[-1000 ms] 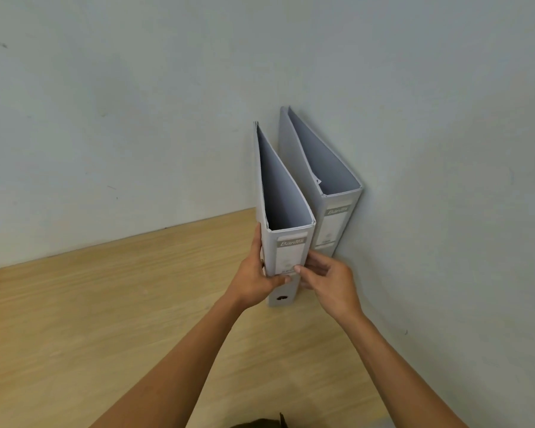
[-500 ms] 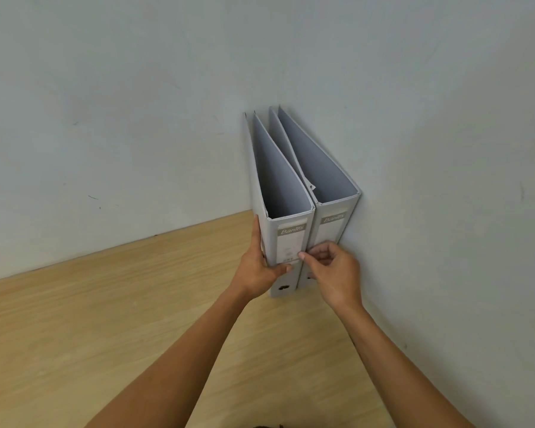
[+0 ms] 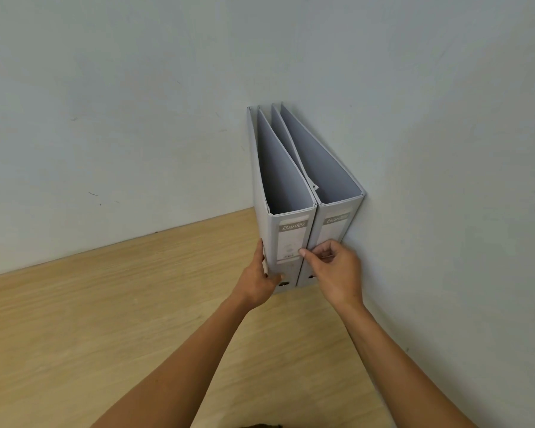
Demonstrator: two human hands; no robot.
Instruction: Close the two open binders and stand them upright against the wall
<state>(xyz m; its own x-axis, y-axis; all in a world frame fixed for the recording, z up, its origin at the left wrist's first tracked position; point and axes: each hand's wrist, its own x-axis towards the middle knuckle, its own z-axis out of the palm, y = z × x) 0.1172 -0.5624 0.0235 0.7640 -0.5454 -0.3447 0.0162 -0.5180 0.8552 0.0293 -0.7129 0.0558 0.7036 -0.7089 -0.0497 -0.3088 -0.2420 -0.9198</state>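
Two grey lever-arch binders stand upright, side by side, in the corner where two walls meet. The right binder [image 3: 334, 225] rests against the right wall [image 3: 445, 180]. The left binder [image 3: 291, 233] touches it, spine toward me. My left hand [image 3: 260, 281] grips the left binder's lower spine, thumb on its front and fingers round its left side. My right hand [image 3: 334, 267] has curled fingers at the seam between the two spines, thumb on the left binder's right edge.
A light wooden tabletop [image 3: 105, 319] runs from the corner to the left and toward me. A pale back wall [image 3: 121, 118] stands behind the binders. Both forearms reach in from the bottom edge.
The left binder has slid back and right until it stands flush against the right binder. Both hands moved with it toward the corner.
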